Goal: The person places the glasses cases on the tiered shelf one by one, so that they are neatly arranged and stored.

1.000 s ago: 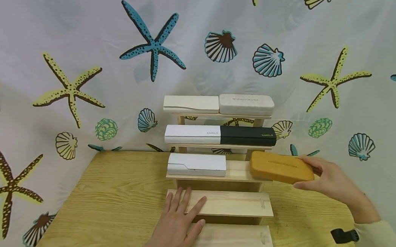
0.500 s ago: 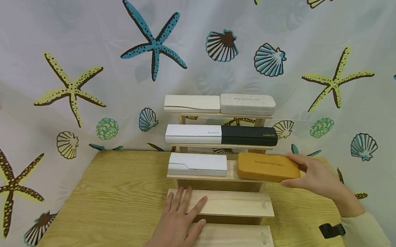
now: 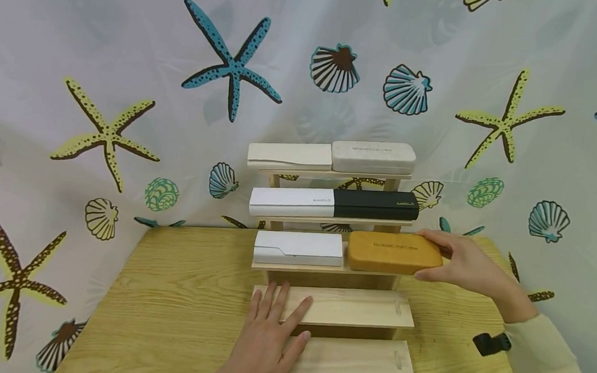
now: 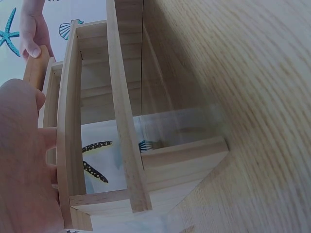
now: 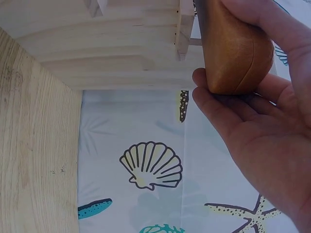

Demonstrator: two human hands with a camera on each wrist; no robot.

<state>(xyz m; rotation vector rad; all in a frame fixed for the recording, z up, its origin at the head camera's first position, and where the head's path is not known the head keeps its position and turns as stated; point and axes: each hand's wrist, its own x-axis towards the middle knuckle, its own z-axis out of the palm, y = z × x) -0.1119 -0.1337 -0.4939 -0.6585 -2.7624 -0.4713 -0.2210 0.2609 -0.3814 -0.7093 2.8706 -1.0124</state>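
Observation:
At its right end, my right hand grips an orange glasses case with lettering on its lid. The case lies along the right half of the middle step of a wooden stepped rack, close beside a white glasses case. In the right wrist view, thumb and fingers wrap the rounded end of the orange case. My left hand rests with spread fingers on the left part of the step below. In the left wrist view, its fingertips are hidden behind the step's edge.
Higher up stand a white case and a black case, then a cream case and an off-white case on top. The rack stands on a wooden table. A patterned curtain hangs behind.
My right hand has moved the orange glasses case left along the middle step, up near the white one. The left hand has stayed in place.

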